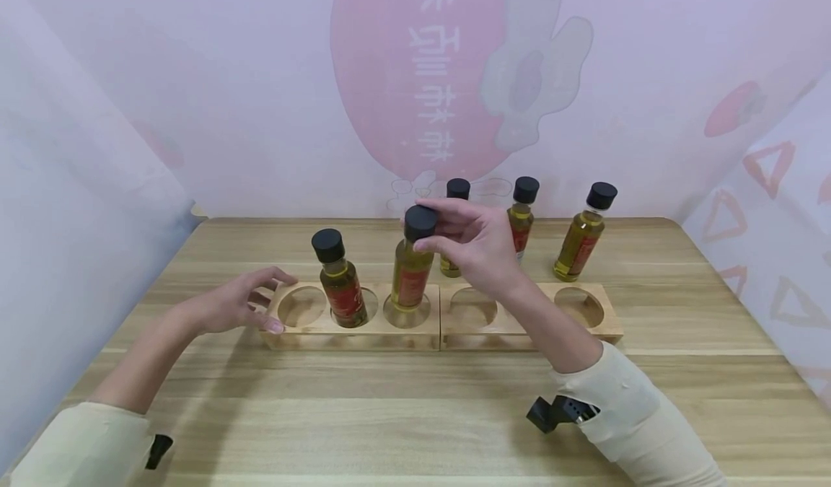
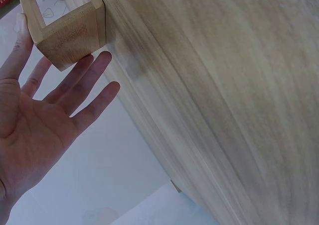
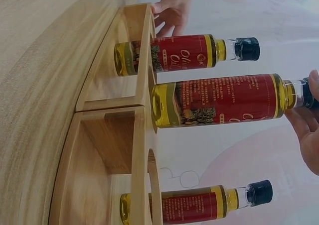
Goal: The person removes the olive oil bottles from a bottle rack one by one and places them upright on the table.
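Two wooden racks with round holes lie end to end, the left rack (image 1: 363, 335) and the right rack (image 1: 604, 328). My right hand (image 1: 448, 231) pinches the black cap of an oil bottle with a red label (image 1: 410, 281). That bottle stands upright with its base at the left rack's third hole (image 3: 224, 98). A second bottle (image 1: 343, 288) stands in the middle hole. My left hand (image 1: 249, 303) lies open with straight fingers against the left rack's outer end (image 2: 70, 36).
Three more oil bottles stand on the wooden table (image 1: 389, 415) behind the racks: one (image 1: 457, 187) mostly hidden by my right hand, one (image 1: 522, 213), one (image 1: 583, 238). The right rack's visible holes are empty. Pink printed backdrop sheets close in the table's back and sides.
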Demonstrator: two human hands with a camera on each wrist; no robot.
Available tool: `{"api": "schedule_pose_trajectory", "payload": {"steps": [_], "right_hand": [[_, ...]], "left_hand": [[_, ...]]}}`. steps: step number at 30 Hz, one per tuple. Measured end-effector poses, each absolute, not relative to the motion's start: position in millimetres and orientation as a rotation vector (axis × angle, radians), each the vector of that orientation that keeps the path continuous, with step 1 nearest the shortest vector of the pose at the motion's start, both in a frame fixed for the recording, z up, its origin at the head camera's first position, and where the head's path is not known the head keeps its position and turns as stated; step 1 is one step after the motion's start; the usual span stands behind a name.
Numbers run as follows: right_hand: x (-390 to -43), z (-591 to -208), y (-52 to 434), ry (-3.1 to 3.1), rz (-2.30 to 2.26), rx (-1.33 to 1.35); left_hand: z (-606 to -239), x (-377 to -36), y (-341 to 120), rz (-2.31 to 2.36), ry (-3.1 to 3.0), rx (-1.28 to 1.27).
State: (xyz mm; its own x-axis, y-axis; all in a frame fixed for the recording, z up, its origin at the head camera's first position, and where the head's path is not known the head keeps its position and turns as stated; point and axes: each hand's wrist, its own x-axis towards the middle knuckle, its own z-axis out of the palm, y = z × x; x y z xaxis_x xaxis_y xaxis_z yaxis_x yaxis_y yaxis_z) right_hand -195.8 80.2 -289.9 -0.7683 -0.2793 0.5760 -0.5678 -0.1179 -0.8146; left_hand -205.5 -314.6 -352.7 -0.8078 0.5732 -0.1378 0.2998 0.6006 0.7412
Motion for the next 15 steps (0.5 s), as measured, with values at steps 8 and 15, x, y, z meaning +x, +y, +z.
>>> {"api": "schedule_pose_trajectory", "payload": {"steps": [8, 15], "right_hand": [[-196.6, -284.8, 81.5, -1.889, 2.020, 0.912], [-196.9, -282.0, 82.2, -1.851, 2.067, 0.893]], "left_hand": [[-351.3, -204.8, -315.3, 1.039, 2.465, 0.653], [-351.9, -204.8, -315.5, 1.039, 2.465, 0.646]]}}
